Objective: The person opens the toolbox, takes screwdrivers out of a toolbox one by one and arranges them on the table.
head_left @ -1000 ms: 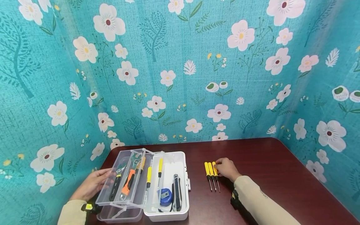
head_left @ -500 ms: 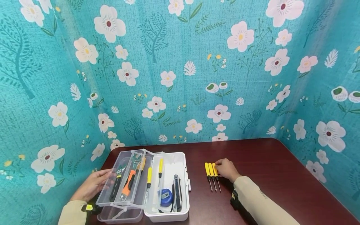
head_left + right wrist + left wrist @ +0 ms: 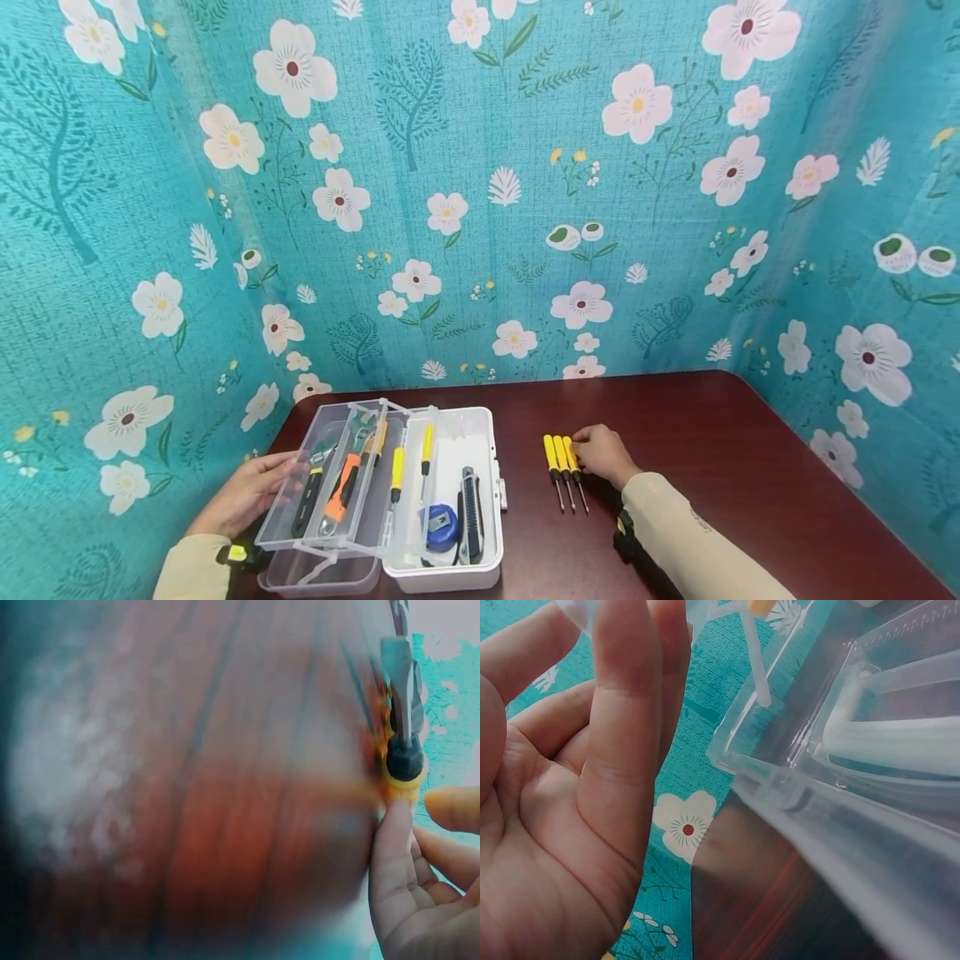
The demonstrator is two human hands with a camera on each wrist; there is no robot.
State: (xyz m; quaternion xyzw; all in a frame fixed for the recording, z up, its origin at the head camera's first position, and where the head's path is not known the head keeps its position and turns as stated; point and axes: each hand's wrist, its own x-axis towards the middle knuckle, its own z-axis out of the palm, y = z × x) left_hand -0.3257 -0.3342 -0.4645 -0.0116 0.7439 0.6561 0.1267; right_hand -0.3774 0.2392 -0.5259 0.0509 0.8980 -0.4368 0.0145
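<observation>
In the head view, three yellow-handled screwdrivers lie side by side on the table, shafts toward the near edge. My right hand [image 3: 603,454] pinches the rightmost screwdriver [image 3: 571,454] by its handle; the right wrist view shows its flat blade [image 3: 403,690] above the thumb and finger. To the left stands an opened toolbox with a white base [image 3: 457,577] and a raised clear tray [image 3: 281,508]. My left hand [image 3: 251,492] holds the left edge of that tray between thumb and fingers, its fingertips partly cut off in the left wrist view.
The tray carries a black-handled adjustable wrench [image 3: 307,500] and an orange-handled tool [image 3: 342,487]. Two more yellow screwdrivers, one of them this screwdriver [image 3: 427,450], a blue tape measure [image 3: 442,528] and a utility knife [image 3: 471,517] show in the toolbox. A floral curtain [image 3: 480,275] borders the dark red table [image 3: 675,425].
</observation>
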